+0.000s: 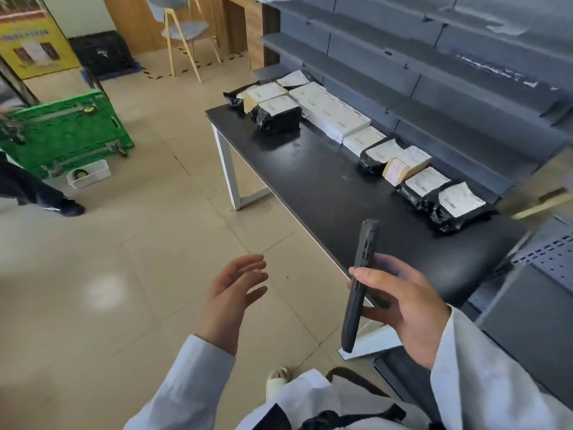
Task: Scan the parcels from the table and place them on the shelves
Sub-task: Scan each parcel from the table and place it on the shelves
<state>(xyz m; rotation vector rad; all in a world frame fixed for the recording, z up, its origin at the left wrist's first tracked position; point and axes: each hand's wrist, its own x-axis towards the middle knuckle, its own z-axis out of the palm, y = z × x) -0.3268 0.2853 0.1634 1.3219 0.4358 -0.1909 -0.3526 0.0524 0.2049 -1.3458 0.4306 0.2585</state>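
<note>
My right hand (403, 302) grips a black phone-like scanner (359, 283), held upright over the near corner of the black table (319, 184). My left hand (232, 293) hovers empty over the floor, fingers relaxed and apart. Several parcels lie in a row along the table's far side: black bags with white labels (455, 206), a brown carton (406, 166), white boxes (331, 113) and a black bag (279, 114) at the far end. Grey metal shelves (434, 72) rise behind the table; the shelf boards in view hold no parcels.
A green folded trolley (65, 131) lies on the tiled floor at left, a small white basket (88, 175) beside it. Another person's leg and shoe (46, 197) stand at the left edge. A wooden-legged chair (183, 35) stands at the back.
</note>
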